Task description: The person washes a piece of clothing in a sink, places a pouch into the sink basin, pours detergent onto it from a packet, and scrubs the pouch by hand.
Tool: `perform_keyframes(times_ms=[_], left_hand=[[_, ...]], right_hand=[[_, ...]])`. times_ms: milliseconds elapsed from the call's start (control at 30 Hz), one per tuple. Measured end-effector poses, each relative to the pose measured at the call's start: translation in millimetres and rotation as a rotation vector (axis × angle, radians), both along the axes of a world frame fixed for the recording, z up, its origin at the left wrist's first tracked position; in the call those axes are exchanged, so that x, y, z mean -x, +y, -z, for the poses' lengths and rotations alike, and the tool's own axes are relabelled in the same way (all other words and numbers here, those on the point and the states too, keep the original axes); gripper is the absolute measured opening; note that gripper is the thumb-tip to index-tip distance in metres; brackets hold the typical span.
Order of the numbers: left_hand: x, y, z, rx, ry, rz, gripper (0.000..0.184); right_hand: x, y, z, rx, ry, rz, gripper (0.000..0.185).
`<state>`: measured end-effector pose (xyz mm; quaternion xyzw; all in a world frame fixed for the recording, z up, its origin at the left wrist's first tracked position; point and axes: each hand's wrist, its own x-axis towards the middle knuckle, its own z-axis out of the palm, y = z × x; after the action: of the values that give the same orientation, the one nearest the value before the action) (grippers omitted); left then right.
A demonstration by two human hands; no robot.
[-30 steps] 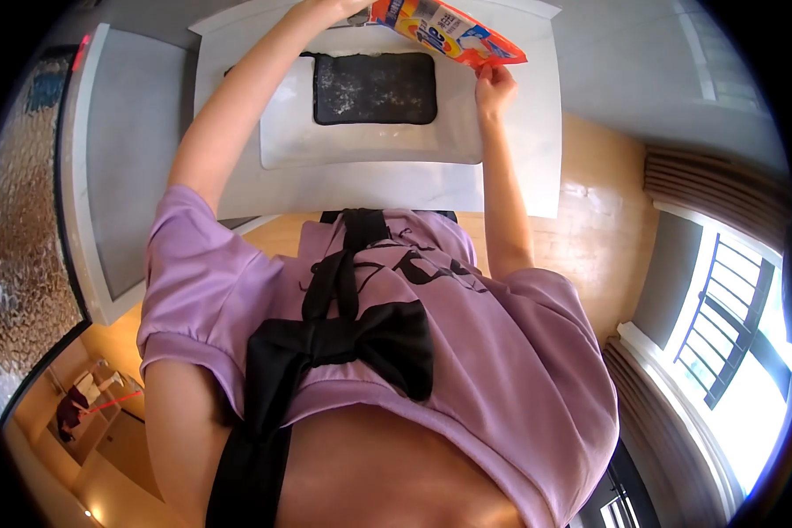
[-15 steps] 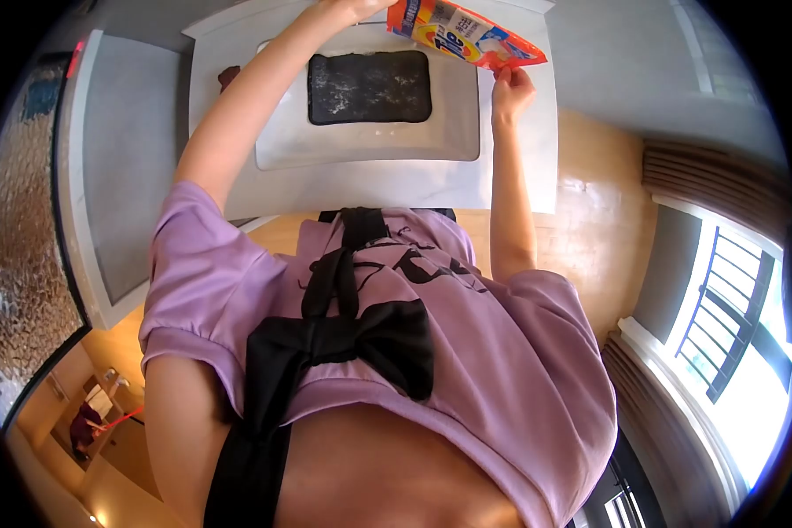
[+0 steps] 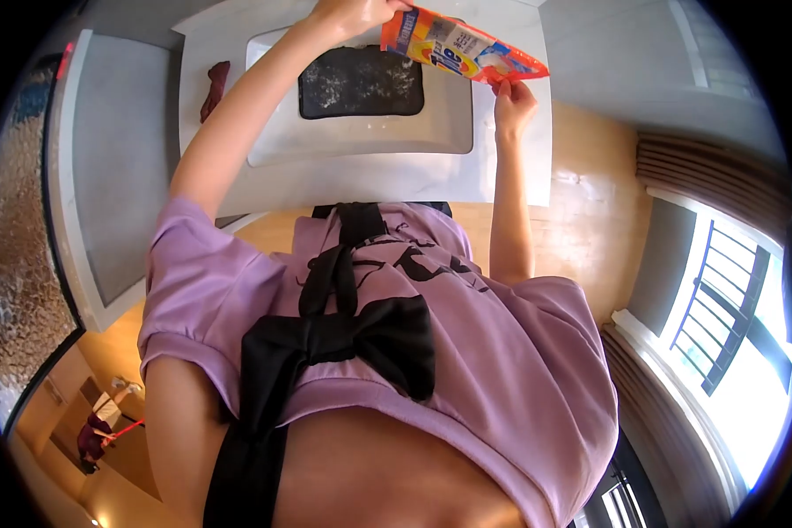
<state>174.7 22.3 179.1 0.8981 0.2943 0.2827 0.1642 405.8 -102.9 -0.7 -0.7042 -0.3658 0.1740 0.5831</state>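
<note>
A: What do we have at the top of the frame?

B: We see an orange Tide packet (image 3: 466, 46) at about half past twelve, held slantwise between two hands, across the basin's far right corner in our view.

A: And the grips?

B: We find the left hand (image 3: 359, 16) grasping the packet's upper left end, partly cropped, and the right hand (image 3: 516, 109) pinching its lower edge near the right corner.

A: Below them?

B: At twelve, a white basin (image 3: 361, 139) set in a pale desk (image 3: 515, 180), with a dark rectangular mat (image 3: 361, 84), white-flecked, lying inside. We note a dark red cloth (image 3: 215, 88) towards half past ten, on the desk beside the left forearm (image 3: 246, 114).
</note>
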Motion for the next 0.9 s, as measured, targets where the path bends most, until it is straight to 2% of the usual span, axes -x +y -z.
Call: perform_keyframes(times_ms=[100, 267, 367, 567, 733, 800, 900], left_hand=[[11, -15, 0, 0.052, 0.033, -0.060, 0.010], [36, -21, 10, 0.079, 0.102, -0.095, 0.009], [48, -25, 15, 0.115, 0.115, -0.152, 0.009], [63, -26, 28, 0.102, 0.054, -0.131, 0.008], [62, -28, 36, 0.107, 0.014, -0.126, 0.008], [61, -29, 40, 0.113, 0.003, -0.114, 0.008], [65, -28, 43, 0.131, -0.012, -0.102, 0.009]], right_hand=[[11, -9, 3, -0.015, 0.150, -0.068, 0.013], [30, -17, 12, 0.112, 0.135, -0.180, 0.013], [37, -10, 33, 0.087, 0.183, -0.166, 0.013], [57, -9, 8, 0.088, 0.101, -0.134, 0.013], [53, -13, 27, 0.081, 0.200, -0.092, 0.012], [52, -13, 28, 0.064, 0.203, -0.003, 0.012], [53, -17, 28, 0.077, 0.216, -0.052, 0.012]])
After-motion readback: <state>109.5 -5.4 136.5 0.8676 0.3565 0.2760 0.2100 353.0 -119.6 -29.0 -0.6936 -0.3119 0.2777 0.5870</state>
